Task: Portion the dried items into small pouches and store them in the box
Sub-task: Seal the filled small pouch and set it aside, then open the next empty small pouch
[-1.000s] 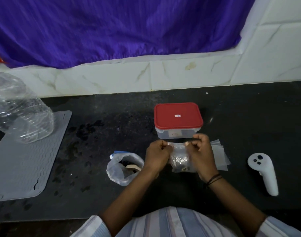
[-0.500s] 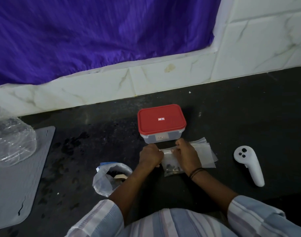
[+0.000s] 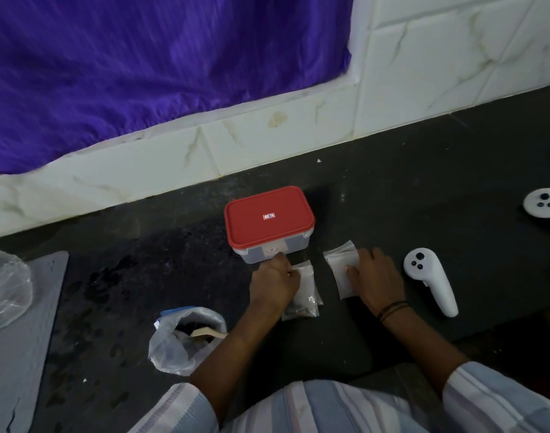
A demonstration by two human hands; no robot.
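— Pouch (image 3: pixel 305 295) with the dried bits: it lies flat on the black counter (image 3: pixel 423 189), just near of the box (image 3: pixel 269 225), clear and crinkly, dark pieces gathered at its near end.

— And the left hand (image 3: pixel 273 284)?

— Fingers curled, pinching the pouch's far-left corner. The right hand (image 3: pixel 373 279) rests on the stack of empty pouches (image 3: pixel 341 268) to the right, its thumb on the flat, clear plastic.

— The box?

— Lid on, red and glossy with rounded corners, over a clear tub. Near-left, a rumpled plastic bag (image 3: pixel 186 339) stands open. A smooth white controller (image 3: pixel 430 281) lies at the right.
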